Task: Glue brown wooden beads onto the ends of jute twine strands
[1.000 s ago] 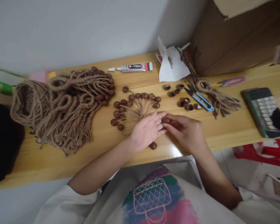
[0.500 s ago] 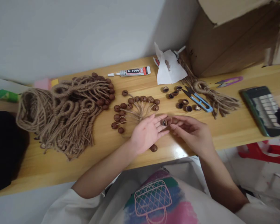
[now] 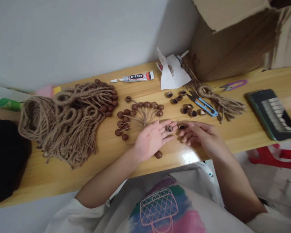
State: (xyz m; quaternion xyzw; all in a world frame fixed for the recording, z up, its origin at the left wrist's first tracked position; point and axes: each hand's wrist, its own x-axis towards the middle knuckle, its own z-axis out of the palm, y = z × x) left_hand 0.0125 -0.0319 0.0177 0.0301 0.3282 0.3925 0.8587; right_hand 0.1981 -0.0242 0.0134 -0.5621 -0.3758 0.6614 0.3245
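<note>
My left hand (image 3: 150,139) is turned palm up with its fingers stretched out. A hollow half of a brown nutshell (image 3: 169,128) with a thin cord at it lies on those fingers. My right hand (image 3: 200,134) pinches another half shell (image 3: 181,127) between thumb and fingers, a small gap away from the left fingertips. Behind the left hand, a fan of thin cords (image 3: 143,116) ends in several round brown nuts (image 3: 147,104). One more nut (image 3: 158,154) sits just below that hand. Several loose half shells (image 3: 193,113) lie beyond the right hand.
Blue thread snips (image 3: 205,106), purple snips (image 3: 235,84) and a corded tassel (image 3: 229,102) lie at right, near a phone (image 3: 273,115) and cardboard box (image 3: 223,48). A glue tube (image 3: 137,77) and white paper (image 3: 174,72) are at the back. Finished-looking tassels (image 3: 75,126) pile up at left.
My right hand has drawn apart from the left fingers, and the half shell it pinches now shows. The left hand stays palm up under its shell. The view has shifted slightly.
</note>
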